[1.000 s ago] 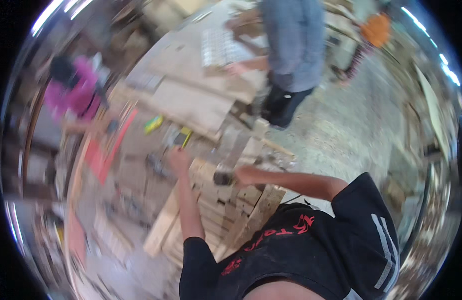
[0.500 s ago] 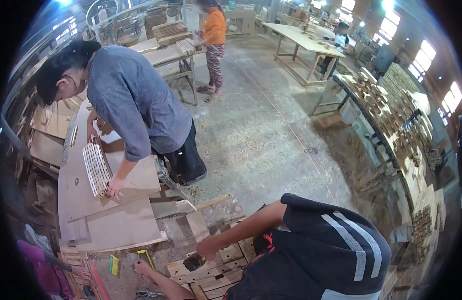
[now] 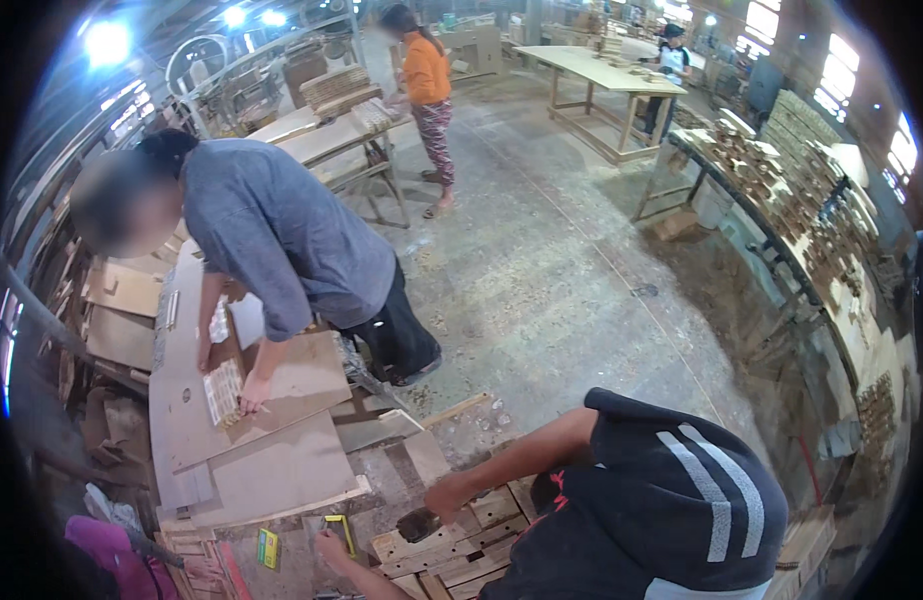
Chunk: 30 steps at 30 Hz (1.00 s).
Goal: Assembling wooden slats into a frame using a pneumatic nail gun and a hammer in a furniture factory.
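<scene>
- Hands well apart here: the right hand is at the dark block, though how firmly it grips, I can't tell!
- That dark block sits over the near-left end of the slatted wooden piece.
- Over to the left hand, right beside a yellow-edged item; its grip is too small to read.
- A yellow-green packet lies further left on the worktop.
- Beyond, a grey-shirted co-worker leans over a pale slatted stack.
</scene>
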Available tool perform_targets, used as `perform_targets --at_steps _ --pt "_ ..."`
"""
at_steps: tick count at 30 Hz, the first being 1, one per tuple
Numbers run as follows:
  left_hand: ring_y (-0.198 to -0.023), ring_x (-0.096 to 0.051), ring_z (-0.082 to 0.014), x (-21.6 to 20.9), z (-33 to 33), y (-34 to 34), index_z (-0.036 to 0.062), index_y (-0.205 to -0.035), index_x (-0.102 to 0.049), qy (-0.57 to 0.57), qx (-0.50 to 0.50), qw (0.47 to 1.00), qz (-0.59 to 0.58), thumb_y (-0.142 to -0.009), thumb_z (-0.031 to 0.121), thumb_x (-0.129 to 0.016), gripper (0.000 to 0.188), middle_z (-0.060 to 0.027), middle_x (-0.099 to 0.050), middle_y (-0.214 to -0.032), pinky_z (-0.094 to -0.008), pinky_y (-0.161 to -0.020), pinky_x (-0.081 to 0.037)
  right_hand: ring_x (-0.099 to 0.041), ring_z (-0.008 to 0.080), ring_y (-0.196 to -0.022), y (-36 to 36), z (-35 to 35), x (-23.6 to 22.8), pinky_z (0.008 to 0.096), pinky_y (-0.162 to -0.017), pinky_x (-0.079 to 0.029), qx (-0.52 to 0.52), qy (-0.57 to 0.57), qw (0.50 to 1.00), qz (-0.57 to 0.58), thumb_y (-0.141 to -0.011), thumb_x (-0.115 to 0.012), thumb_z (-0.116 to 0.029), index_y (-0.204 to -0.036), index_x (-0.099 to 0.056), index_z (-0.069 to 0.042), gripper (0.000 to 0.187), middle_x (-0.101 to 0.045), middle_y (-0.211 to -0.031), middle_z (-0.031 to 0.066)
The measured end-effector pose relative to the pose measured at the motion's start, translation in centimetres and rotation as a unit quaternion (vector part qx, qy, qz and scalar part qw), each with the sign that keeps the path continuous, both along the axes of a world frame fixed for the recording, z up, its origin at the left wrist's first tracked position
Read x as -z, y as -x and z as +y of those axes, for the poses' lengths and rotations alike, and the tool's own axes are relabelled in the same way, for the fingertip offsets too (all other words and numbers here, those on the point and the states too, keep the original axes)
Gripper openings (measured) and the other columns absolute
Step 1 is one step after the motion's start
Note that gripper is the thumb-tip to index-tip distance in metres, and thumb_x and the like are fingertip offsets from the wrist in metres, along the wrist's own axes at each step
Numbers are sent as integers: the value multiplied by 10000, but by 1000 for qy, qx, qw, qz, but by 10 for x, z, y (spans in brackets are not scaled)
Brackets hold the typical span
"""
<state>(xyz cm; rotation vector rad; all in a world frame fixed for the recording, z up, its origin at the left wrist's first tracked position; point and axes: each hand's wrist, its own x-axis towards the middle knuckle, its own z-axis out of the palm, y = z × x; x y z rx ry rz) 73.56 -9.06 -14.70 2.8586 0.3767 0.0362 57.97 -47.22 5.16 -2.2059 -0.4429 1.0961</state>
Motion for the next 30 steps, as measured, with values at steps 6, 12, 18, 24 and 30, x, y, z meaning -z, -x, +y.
perform_targets --at_steps 6,12,18,24,30 --pt "-922 -637 -356 -7 3 22 56 -922 -681 -3 28 998 54 -871 232 -633 189 -152 -672 -960 -490 -784 -497 -668 356 -754 11 1 40 483 -616 -479 12 -18 999 -28 -599 -659 -207 -767 -717 -18 260 -679 -741 198" --pt "-963 -673 -257 -14 -13 31 128 -931 -707 -225 144 963 42 -884 208 -581 157 -69 -702 -992 -495 -909 -448 -657 355 -720 -1 12 90 482 -613 -483 -114 -23 982 -150 -620 -696 -239 -768 -726 -34 255 -685 -747 190" --pt "-912 -682 -253 -20 -21 7 147 -906 -705 -307 227 921 71 -860 178 -568 148 -71 -714 -905 -487 -916 -411 -663 410 -825 -19 6 67 484 -720 -498 -214 12 959 -183 -708 -655 -345 -859 -709 34 412 -677 -832 264" --pt "-861 -682 -303 -49 -39 20 105 -834 -698 -210 180 960 47 -824 203 -588 148 -116 -710 -882 -485 -815 -475 -652 411 -819 -22 8 85 479 -727 -495 -227 16 955 -188 -722 -638 -359 -835 -703 22 403 -678 -853 252" --pt "-554 -573 -338 -80 -98 169 48 -698 -641 90 -87 991 -39 -835 221 -563 234 -169 -624 -687 -491 -557 -449 -668 329 -778 -18 5 56 441 -689 -503 -168 52 984 -29 -752 -674 -402 -870 -695 -12 408 -693 -844 206"
